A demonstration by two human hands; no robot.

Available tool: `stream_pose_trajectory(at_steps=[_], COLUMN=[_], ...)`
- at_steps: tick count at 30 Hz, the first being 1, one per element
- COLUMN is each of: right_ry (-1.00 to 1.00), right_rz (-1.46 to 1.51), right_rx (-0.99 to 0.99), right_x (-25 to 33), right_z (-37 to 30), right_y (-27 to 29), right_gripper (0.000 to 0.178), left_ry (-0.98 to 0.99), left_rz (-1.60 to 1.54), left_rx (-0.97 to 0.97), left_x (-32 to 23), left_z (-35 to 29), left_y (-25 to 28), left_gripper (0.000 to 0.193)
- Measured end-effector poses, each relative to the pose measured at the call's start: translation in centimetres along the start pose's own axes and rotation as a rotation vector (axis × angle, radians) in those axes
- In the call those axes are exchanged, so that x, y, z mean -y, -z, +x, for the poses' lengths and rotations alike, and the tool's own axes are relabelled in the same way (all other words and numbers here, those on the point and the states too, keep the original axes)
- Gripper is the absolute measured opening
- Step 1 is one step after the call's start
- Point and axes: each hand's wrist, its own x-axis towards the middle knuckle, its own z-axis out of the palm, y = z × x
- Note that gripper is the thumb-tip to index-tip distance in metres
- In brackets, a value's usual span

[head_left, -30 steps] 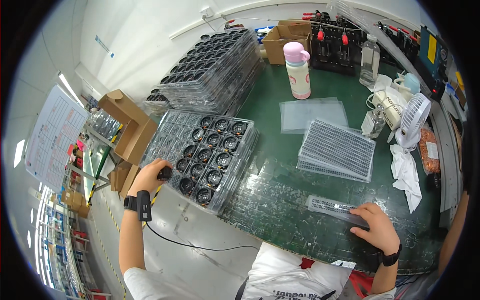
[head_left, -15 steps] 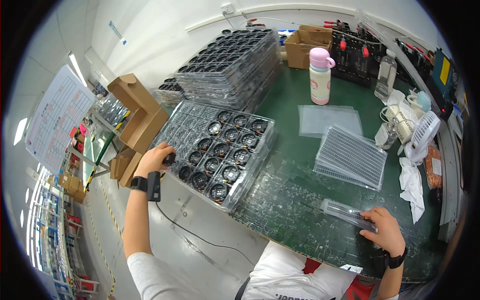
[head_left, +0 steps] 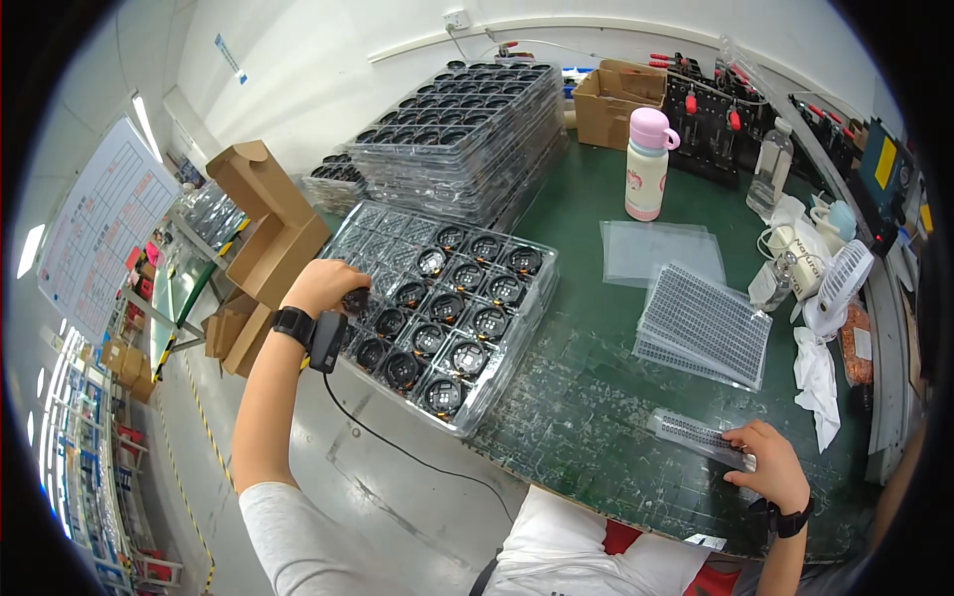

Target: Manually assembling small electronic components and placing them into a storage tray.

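My left hand (head_left: 330, 285) is closed around a round black part (head_left: 356, 300), held over the left edge of a clear plastic tray (head_left: 386, 236). Round black parts (head_left: 444, 306) fill the tray's pockets on the near and right side; the pockets toward the far left have none. At the lower right, my right hand (head_left: 773, 471) pinches the right end of a narrow clear strip (head_left: 688, 431) printed with rows of small dark marks. The strip lies low over the green tabletop; whether it touches is unclear.
Behind the tray rises a tall stack of filled trays (head_left: 447, 149). Marked clear sheets (head_left: 706, 323) and plain translucent sheets (head_left: 664, 253) lie on the green table (head_left: 571, 348). A pink-capped bottle (head_left: 646, 169), a white fan (head_left: 843, 283) and crumpled tissue (head_left: 817, 387) stand or lie rightward.
My left hand has moved away from me and right, bringing the black part in over the tray's edge. My right hand keeps its hold on the strip. The view has shifted slightly.
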Motion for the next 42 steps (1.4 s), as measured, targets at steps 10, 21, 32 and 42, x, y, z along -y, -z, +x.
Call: stream_pose_trajectory(at_steps=[10, 21, 32, 42], right_ry=[0.007, 0.034, 0.179, 0.151], right_rz=[-0.085, -0.080, 0.247, -0.005], right_rx=[-0.004, -0.009, -0.129, -0.212], right_x=[0.7, 0.7, -4.5, -5.5], right_z=[0.0, -0.9, -2.1, 1.3], right_y=[0.1, 0.0, -0.8, -1.9], right_gripper=[0.054, 0.041, 0.039, 0.023], left_ry=[-0.027, -0.033, -0.161, -0.144], left_rz=[0.084, -0.449, -0.073, 0.329], left_rx=[-0.119, 0.012, -0.074, 0.046], left_x=[-0.4, -4.4, -4.9, -11.5], left_z=[5.0, 5.2, 5.2, 5.1], left_y=[0.5, 0.5, -0.7, 5.0], left_gripper=[0.040, 0.024, 0.003, 0.015])
